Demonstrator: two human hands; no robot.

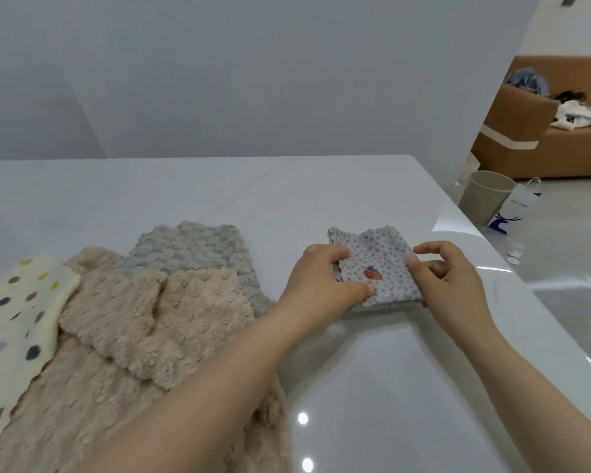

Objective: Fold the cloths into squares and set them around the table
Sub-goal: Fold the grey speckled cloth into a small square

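A small grey dotted cloth (377,264) with a red strawberry print lies folded into a rough square on the white table (219,196), near its right edge. My left hand (325,278) pinches the cloth's left side, thumb on top. My right hand (447,278) pinches its right side with curled fingers. To the left lie a fluffy beige cloth (144,336), a fluffy grey cloth (191,250) partly under it, and a cream cloth with coloured dots (17,319) at the far left.
The table's right edge runs diagonally close behind my right hand. Beyond it on the floor stand a beige bin (485,196) and a white paper bag (517,213). A brown sofa (560,145) with clothes on it is at the far right.
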